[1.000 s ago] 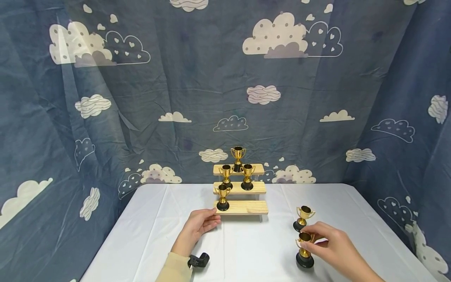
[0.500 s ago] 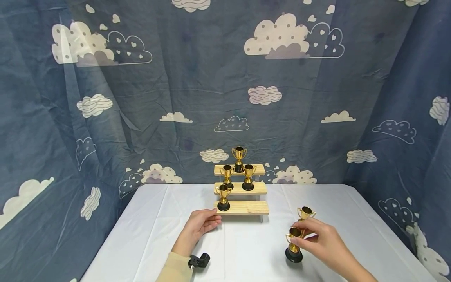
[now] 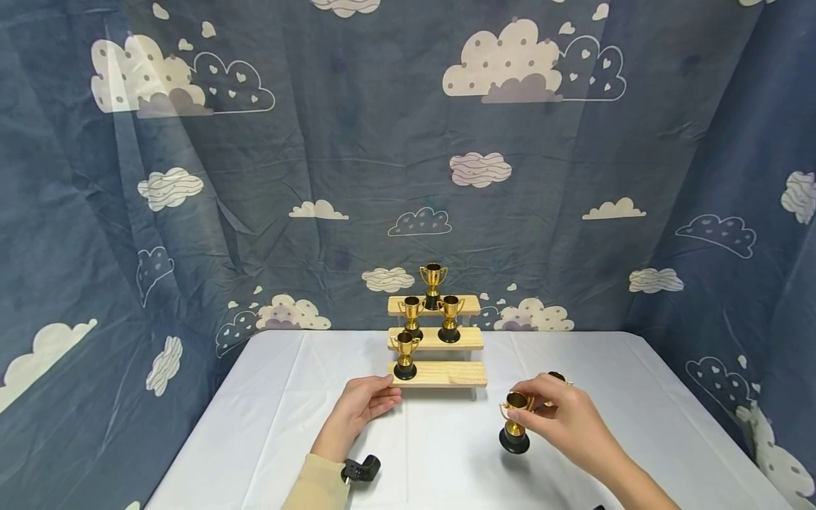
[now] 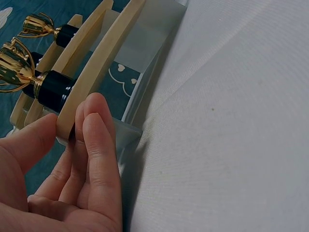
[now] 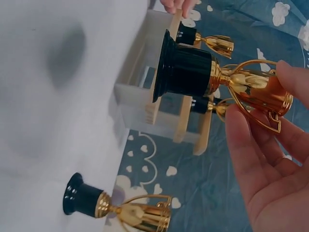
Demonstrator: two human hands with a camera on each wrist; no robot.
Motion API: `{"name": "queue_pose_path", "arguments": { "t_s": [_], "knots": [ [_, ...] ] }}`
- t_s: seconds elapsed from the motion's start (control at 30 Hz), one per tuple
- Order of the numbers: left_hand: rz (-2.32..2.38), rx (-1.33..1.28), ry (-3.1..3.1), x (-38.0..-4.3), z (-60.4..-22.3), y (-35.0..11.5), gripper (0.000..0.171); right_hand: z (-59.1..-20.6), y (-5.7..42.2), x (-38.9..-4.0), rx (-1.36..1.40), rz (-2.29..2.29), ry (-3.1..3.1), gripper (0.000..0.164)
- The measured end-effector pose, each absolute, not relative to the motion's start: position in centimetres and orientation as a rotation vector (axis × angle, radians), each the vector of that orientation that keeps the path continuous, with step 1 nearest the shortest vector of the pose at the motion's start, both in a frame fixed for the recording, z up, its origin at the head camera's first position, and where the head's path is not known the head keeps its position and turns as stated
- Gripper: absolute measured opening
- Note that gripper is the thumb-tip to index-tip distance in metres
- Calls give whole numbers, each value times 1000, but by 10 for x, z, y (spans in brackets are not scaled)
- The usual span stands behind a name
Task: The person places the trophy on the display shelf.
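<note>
My left hand (image 3: 358, 411) pinches the left end of the lowest step of a three-tier wooden display stand (image 3: 446, 374), the thumb (image 4: 36, 140) at the board's end and the fingers (image 4: 99, 159) on its underside. One small gold trophy cup (image 3: 404, 354) stands at that step's left. My right hand (image 3: 570, 425) holds another trophy (image 5: 190, 72) by its gold cup between thumb and fingers, black base down. It hangs above the white table, its shadow below. A further trophy (image 5: 140, 215) stands on the table, mostly hidden behind the right hand in the head view.
Two trophies stand on the middle step, a left one (image 3: 412, 309) and a right one (image 3: 450, 315); a single trophy (image 3: 433, 283) tops the stand. Behind the white-covered table (image 3: 287, 397) hangs a blue cloud-patterned curtain (image 3: 357, 142). A black device (image 3: 361, 469) sits on the left wrist.
My right hand has lifted the trophy and carried it left and forward, now partly covering the other table trophy. The left hand keeps its place on the stand.
</note>
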State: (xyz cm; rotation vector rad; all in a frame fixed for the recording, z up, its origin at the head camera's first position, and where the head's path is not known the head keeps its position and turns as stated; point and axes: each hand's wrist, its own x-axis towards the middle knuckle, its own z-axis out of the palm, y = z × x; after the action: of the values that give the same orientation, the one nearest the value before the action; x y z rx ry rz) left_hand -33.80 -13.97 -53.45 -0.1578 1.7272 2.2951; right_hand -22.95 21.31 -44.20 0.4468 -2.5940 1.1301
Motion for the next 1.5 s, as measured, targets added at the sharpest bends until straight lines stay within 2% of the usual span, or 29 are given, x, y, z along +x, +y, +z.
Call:
{"name": "queue_pose_path", "arguments": {
  "t_s": [0.5,1.5],
  "knots": [
    [2296,-160,1716,-339,-536,-140,33,-433,196,-253,410,1060,-2515,27],
    [2301,-152,1728,-341,-538,-140,32,-431,163,-301,422,1177,-2487,37]
  ]
}}
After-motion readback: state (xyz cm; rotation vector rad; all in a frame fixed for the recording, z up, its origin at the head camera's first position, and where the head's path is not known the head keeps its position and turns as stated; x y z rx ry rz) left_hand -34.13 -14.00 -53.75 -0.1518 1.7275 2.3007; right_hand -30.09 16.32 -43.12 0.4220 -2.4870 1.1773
